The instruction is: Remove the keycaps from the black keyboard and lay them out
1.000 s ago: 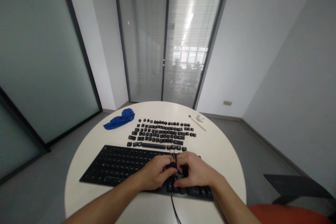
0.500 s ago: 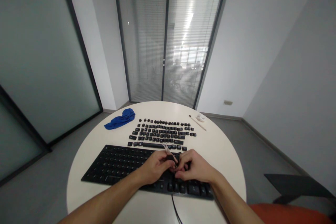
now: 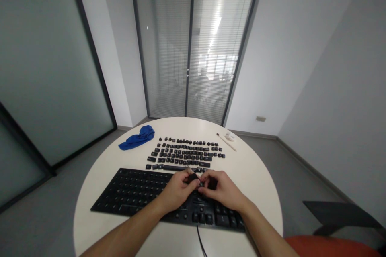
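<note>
Black keyboard (image 3: 138,188) flat on round table (image 3: 102,225), partly stripped, loose black keycaps (image 3: 181,154) in rows

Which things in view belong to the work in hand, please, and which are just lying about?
In use, it seems:
- long black keyboard under both hands
- small dark item in the left hand
- loose black plastic keycaps

Apparently lying about:
- crumpled blue cloth
- thin pale stick, dark-tipped

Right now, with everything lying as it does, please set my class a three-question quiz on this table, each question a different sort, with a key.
1. True or false: the blue cloth lies left of the loose keycaps.
2. Which lies on the table's right side?
A) a mug
B) a thin stick with a dark tip
C) scissors
3. Fill in, near or far: the cable shows at the keyboard's ____ edge.

Key: 1 true; 2 B; 3 near.
</note>
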